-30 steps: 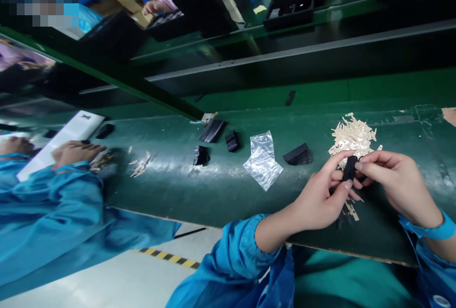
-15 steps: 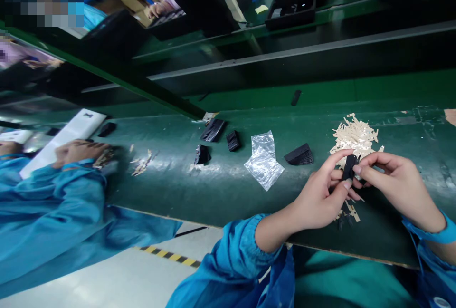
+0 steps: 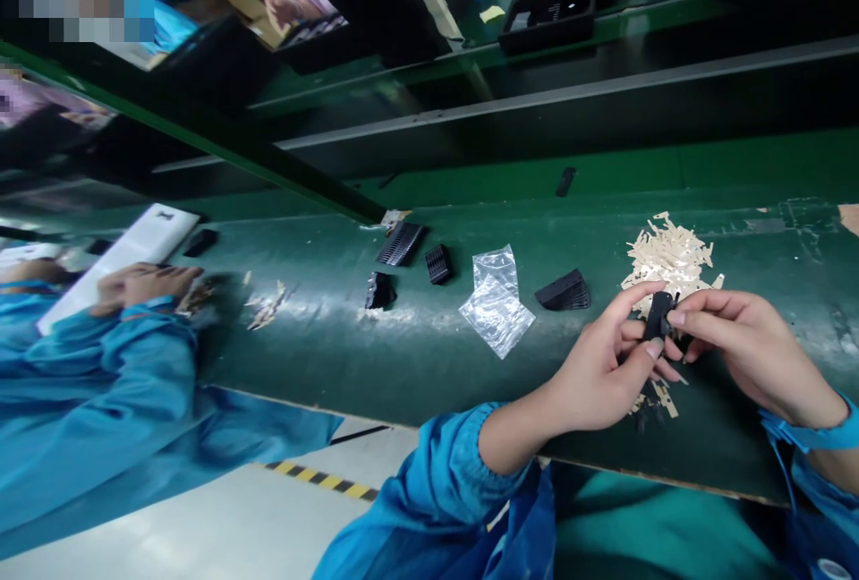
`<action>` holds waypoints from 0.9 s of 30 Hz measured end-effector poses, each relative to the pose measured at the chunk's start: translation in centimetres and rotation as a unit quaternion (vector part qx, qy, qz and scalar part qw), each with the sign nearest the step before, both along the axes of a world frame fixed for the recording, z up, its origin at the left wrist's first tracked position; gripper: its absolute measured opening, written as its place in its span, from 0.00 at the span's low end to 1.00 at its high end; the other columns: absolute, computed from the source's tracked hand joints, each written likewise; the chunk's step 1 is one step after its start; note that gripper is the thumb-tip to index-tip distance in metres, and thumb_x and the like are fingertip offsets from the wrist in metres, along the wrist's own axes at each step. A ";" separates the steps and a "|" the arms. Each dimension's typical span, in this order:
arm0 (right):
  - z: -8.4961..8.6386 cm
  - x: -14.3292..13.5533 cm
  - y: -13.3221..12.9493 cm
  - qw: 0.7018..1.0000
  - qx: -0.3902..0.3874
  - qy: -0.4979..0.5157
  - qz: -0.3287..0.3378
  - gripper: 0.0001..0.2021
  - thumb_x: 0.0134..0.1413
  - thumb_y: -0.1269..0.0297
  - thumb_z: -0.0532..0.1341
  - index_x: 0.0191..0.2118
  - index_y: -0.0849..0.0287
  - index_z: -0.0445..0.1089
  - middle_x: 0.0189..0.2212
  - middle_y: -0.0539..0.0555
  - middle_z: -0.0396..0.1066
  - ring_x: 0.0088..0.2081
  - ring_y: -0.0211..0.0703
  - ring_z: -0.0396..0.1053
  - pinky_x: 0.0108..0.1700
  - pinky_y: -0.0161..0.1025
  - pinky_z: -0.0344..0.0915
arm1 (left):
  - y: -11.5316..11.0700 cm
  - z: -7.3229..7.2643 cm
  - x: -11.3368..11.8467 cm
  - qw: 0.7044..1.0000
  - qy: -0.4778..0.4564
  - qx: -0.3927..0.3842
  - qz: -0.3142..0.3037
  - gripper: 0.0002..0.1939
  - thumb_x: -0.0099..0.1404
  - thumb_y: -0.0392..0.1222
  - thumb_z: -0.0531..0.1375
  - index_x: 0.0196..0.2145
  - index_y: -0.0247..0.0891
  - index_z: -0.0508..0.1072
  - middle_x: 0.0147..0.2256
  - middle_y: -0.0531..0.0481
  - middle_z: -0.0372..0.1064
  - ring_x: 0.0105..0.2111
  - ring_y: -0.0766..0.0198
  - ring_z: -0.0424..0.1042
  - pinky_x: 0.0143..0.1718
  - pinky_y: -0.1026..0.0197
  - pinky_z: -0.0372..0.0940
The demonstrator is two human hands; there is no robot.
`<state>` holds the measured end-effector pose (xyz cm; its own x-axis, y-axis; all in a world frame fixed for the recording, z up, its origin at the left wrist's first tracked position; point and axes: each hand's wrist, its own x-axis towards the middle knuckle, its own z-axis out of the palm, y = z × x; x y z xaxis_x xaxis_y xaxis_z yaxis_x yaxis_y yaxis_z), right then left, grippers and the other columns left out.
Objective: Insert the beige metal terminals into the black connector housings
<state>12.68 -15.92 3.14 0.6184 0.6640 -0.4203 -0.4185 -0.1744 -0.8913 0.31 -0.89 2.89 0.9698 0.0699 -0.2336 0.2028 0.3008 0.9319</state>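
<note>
Both hands worked at a green bench (image 3: pixel 416 370), just in front of a heap of flat cream pieces (image 3: pixel 667 249).

Left hand (image 3: pixel 604 374): thumb and fingers closed on a narrow black plastic part (image 3: pixel 657 316), thumb across its lower end, index finger along the top. Right hand (image 3: pixel 744 338): thumb and index pinched at a small dark bit (image 3: pixel 675 297) by the part's right edge; could not tell whether it was separate or attached.

Handling, my judgement: the left grip had best be firm, the edge left exposed, and the right pinch light and square to it, since so slim a part might twist.

Position: the part stood tilted between the two hands, above the bench, its broad face bare between left thumb and index, its right edge at the right fingertips. Beside the left forearm, a fanned black stack (image 3: pixel 565 291).
</note>
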 end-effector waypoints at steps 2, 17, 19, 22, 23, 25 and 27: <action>-0.1 0.0 0.0 1.000 0.004 0.001 -0.002 0.15 0.49 0.52 0.77 0.27 0.59 0.79 0.23 0.53 0.77 0.25 0.38 0.71 0.29 0.34 0.69 | 0.0 0.0 0.0 1.000 0.000 -0.001 0.001 0.32 0.73 0.36 0.60 0.71 0.43 0.58 0.38 0.49 0.74 0.33 0.66 0.80 0.38 0.64 0.74; -0.3 0.4 -0.2 0.983 0.055 0.168 0.044 0.10 0.55 0.57 0.75 0.33 0.59 0.83 0.27 0.54 0.79 0.28 0.41 0.76 0.31 0.35 0.75 | 0.0 -0.2 -0.4 0.999 -0.036 0.036 -0.003 0.30 0.75 0.34 0.57 0.71 0.44 0.58 0.38 0.48 0.75 0.35 0.63 0.82 0.41 0.62 0.76; -0.3 0.5 -0.3 0.981 0.059 0.178 0.046 0.10 0.55 0.57 0.75 0.33 0.59 0.83 0.28 0.54 0.78 0.28 0.42 0.76 0.32 0.36 0.76 | -0.1 -0.3 -0.5 0.998 -0.043 0.036 -0.004 0.29 0.75 0.35 0.56 0.71 0.43 0.58 0.38 0.48 0.75 0.36 0.63 0.82 0.42 0.60 0.77; -0.4 0.6 -0.3 0.978 0.061 0.194 0.053 0.11 0.53 0.57 0.76 0.32 0.59 0.83 0.27 0.54 0.77 0.29 0.42 0.76 0.33 0.36 0.77 | -0.1 -0.3 -0.6 0.997 -0.058 0.049 -0.004 0.29 0.76 0.35 0.56 0.71 0.42 0.57 0.38 0.47 0.76 0.37 0.61 0.82 0.44 0.57 0.78; -0.5 0.6 -0.4 0.976 0.062 0.200 0.054 0.10 0.52 0.57 0.76 0.32 0.59 0.83 0.27 0.54 0.77 0.29 0.42 0.76 0.34 0.36 0.76 | -0.1 -0.3 -0.6 0.996 -0.063 0.056 -0.005 0.29 0.76 0.35 0.56 0.72 0.42 0.57 0.38 0.47 0.76 0.37 0.60 0.82 0.44 0.56 0.79; -0.6 0.6 -0.4 0.974 0.067 0.208 0.056 0.10 0.52 0.58 0.76 0.31 0.59 0.83 0.27 0.53 0.77 0.30 0.42 0.76 0.34 0.36 0.76 | -0.1 -0.4 -0.7 0.995 -0.070 0.072 -0.008 0.29 0.76 0.35 0.55 0.72 0.42 0.57 0.38 0.46 0.76 0.38 0.59 0.83 0.45 0.55 0.79; -0.5 0.6 -0.4 0.973 0.070 0.211 0.057 0.10 0.52 0.57 0.76 0.31 0.59 0.83 0.27 0.53 0.76 0.30 0.41 0.75 0.35 0.36 0.76 | -0.1 -0.5 -0.7 0.993 -0.077 0.086 -0.012 0.29 0.76 0.35 0.54 0.72 0.43 0.56 0.39 0.46 0.76 0.39 0.58 0.83 0.45 0.54 0.80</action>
<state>13.26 -16.30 2.60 0.3291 0.7876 -0.5209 -0.7373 -0.1303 -0.6629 -0.42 -1.02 2.40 0.9950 0.0722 -0.0687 0.0589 0.1302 0.9897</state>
